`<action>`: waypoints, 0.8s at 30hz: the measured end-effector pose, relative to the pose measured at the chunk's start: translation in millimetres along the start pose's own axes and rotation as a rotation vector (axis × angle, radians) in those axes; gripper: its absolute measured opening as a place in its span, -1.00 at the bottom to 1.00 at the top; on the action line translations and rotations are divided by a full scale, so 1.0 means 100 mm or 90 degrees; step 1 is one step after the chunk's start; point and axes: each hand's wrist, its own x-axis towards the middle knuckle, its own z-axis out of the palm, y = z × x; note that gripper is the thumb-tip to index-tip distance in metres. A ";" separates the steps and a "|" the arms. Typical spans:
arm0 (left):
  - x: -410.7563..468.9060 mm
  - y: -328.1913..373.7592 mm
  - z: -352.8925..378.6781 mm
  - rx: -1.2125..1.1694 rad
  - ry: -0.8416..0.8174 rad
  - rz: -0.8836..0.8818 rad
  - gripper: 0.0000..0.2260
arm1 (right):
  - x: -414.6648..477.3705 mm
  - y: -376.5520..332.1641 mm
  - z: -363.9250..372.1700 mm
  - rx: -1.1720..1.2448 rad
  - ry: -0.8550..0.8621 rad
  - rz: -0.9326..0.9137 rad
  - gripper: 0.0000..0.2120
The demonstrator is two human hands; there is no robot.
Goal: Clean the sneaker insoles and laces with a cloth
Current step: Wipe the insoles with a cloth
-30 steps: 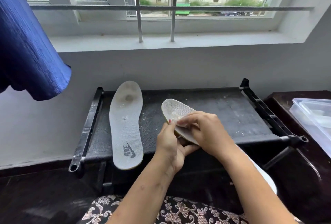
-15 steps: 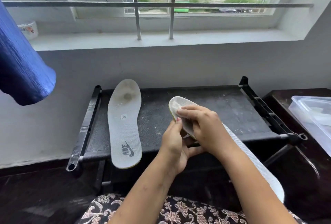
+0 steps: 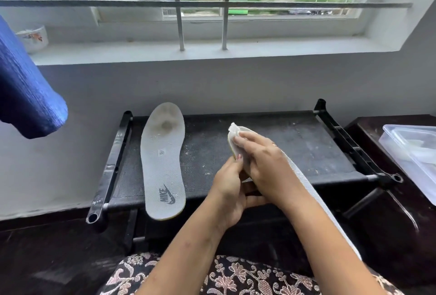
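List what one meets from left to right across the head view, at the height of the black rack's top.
blue fabric → rack's left rail → insole lying flat → left hand, gripping the second insole → right hand, pressing the cloth → rack's right rail → clear plastic box

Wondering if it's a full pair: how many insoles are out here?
2. The first insole lies flat on the black rack, to the left. The second insole is held in the left hand while the right hand presses a cloth on it. Others may be hidden.
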 end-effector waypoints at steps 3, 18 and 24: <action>0.00 0.02 -0.04 -0.008 0.010 0.005 -0.69 | 0.01 -0.03 -0.04 0.032 -0.016 -0.026 -0.75; 0.06 0.04 -0.06 -0.060 0.065 0.012 -0.65 | -0.02 -0.13 0.04 0.011 -0.021 -0.052 -0.65; 0.03 0.06 -0.08 -0.066 0.065 0.015 -0.70 | -0.01 -0.04 -0.09 -0.003 0.010 -0.001 -0.77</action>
